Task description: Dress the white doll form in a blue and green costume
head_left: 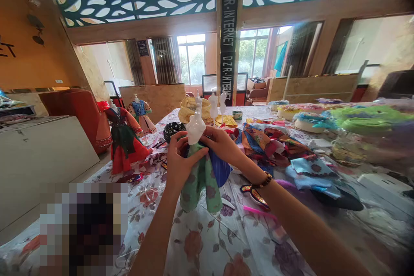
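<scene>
A small white mannequin torso (196,128) stands upright between my two hands, bare above the waist. Green patterned doll trousers (201,181) hang from its waist, with a blue striped cloth (219,168) at their right side. My left hand (183,159) is closed around the waist from the left, thumb across the top of the green cloth. From the right, my right hand (221,142) pinches at the back of the waist, above the blue cloth; its fingertips are partly hidden behind the mannequin.
Dressed dolls in red (121,159) and blue (139,110) stand at the left. Bare mannequins (213,105) stand behind my hands, near a black woven basket (174,132). Colourful fabric pieces (258,138), a pink strip (257,211) and lace rolls (310,120) lie to the right on the flowered tablecloth (181,246).
</scene>
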Demonstrator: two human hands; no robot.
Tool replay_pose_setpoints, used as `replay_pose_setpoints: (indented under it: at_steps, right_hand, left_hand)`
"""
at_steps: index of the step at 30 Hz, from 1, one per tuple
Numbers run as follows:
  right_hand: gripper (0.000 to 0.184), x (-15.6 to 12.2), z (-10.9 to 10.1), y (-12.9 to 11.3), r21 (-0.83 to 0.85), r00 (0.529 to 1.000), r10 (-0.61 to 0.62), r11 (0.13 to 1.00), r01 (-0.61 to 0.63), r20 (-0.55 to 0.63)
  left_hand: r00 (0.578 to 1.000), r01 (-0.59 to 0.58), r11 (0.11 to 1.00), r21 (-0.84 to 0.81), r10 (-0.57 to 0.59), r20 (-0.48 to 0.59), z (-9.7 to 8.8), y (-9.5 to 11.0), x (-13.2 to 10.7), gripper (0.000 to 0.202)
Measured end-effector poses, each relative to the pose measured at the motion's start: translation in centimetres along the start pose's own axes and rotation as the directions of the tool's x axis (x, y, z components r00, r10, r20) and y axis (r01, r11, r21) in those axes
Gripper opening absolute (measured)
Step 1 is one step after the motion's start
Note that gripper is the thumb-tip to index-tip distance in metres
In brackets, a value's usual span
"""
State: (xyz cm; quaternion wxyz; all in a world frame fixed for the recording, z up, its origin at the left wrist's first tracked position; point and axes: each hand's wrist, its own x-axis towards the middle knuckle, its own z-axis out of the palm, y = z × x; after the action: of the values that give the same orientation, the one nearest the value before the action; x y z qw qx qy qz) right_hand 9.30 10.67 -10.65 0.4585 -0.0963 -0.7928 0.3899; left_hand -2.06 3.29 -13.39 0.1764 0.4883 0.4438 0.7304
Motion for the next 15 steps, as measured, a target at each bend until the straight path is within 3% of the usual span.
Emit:
replay_pose_setpoints:
  at_steps: [7,11,15]
  right_hand:
    - [0.011,-0.14,-0.34,-0.07,-0.042,0.996,0.035,0.998,-0.038,-0.083]
    - [0.010,-0.11,-0.48,-0.46,-0.117,0.989,-0.008,0.993,-0.010,-0.148]
    - [0.020,-0.27,-0.37,-0.85,-0.245,0.970,-0.071,0.969,0.013,-0.231]
  left_hand:
    - [1.000,-0.015,0.999,-0.034,0.014,-0.019,0.32,0.25,-0.20,0.072]
    - [0.999,-0.035,0.998,-0.046,0.035,0.002,0.41,0.30,-0.30,0.070]
    - [0.991,-0.128,0.991,0.029,0.127,0.033,0.44,0.37,-0.57,0.070]
